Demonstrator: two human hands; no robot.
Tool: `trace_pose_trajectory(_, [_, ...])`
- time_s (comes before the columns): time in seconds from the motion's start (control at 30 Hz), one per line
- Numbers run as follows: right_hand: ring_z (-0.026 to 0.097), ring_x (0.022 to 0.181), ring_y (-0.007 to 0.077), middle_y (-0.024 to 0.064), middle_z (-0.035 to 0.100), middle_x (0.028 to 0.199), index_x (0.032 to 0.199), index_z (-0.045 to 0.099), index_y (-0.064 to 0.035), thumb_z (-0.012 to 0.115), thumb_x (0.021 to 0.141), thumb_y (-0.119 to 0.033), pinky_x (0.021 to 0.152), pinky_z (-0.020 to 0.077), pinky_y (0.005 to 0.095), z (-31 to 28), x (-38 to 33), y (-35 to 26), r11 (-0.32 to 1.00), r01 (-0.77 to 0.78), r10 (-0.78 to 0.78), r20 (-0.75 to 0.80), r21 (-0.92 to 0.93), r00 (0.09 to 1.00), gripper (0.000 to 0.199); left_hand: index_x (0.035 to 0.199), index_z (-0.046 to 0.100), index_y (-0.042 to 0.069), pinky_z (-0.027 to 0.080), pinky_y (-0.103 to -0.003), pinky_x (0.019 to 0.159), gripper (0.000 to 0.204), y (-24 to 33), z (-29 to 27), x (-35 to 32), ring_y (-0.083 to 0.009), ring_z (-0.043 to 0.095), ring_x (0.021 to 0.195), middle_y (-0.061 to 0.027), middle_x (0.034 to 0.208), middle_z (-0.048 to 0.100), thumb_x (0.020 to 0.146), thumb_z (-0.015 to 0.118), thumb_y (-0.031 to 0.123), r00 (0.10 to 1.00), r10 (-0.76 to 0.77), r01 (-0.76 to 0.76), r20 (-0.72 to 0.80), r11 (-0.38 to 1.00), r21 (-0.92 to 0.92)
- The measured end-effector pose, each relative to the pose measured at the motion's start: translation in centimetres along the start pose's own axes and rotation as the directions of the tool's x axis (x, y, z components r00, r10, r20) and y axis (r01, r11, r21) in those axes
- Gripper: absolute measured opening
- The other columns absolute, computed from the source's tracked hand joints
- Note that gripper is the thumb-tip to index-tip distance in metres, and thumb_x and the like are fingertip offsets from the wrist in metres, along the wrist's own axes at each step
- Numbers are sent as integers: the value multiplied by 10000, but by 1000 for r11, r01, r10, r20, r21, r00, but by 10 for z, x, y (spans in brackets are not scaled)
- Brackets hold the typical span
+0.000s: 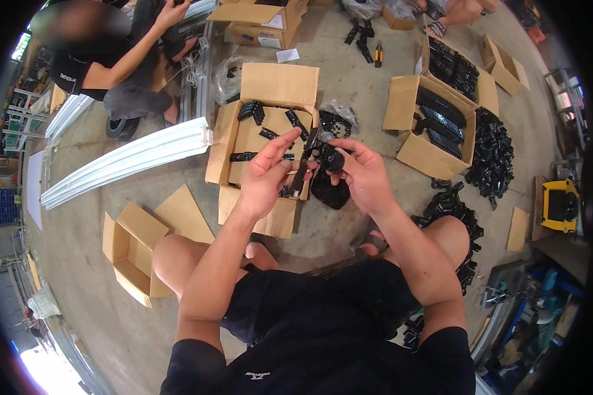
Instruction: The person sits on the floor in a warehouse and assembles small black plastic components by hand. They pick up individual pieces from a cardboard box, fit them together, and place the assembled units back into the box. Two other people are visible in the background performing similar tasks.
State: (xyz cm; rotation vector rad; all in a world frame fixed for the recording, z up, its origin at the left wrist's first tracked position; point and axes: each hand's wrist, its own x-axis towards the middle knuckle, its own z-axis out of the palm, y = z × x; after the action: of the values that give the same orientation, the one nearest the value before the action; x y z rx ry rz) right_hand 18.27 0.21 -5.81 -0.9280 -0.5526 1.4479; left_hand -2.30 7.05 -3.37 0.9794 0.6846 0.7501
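Hands meet over the open carton: my left hand pinches a black plastic bracket, my right hand grips the round black part, so I'd align squarely before pressing.

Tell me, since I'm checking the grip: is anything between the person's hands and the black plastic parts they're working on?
Nothing visible. The left hand pinches the long black strip directly, and the right hand grips the round black part bare-fingered. Both are held above the open cardboard box.
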Motion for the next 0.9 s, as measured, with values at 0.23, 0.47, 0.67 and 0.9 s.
trace_pose_trajectory(0.23, [637,765,113,49,695,937,1225,621,-1,653,1020,-180,626,517,274,-4,-5,-8,983,-155,150,57,95,987,275,1389,628,99,457,-436,1077,765,12,6,-3,-372,523,1318,-147,1557,480,667,881,131,779,418,-586,468,219,780])
trace_pose_trajectory(0.47, [615,707,127,78,691,946,1169,626,-6,572,1036,-166,561,488,261,-4,-10,-5,968,-210,198,98,133,975,215,1465,530,79,435,-440,1102,681,12,5,-6,-376,521,1359,-168,1513,526,829,772,100,784,444,-595,434,335,731])
trace_pose_trajectory(0.67, [608,702,125,107,677,920,1154,628,0,551,1025,-153,516,462,265,-11,-10,-18,949,-156,117,156,272,981,215,1452,522,38,469,-400,1055,488,-12,-13,-2,-303,570,1311,-177,1431,592,982,638,93,909,398,-312,123,453,835])
trace_pose_trajectory(0.9, [603,663,121,93,674,878,1151,625,0,575,1009,-162,505,455,258,-6,-15,-20,974,-112,71,204,195,976,221,1510,466,66,500,-369,1002,536,-33,-20,2,-201,610,1221,-107,1293,664,1015,641,175,999,39,-42,16,847,530])
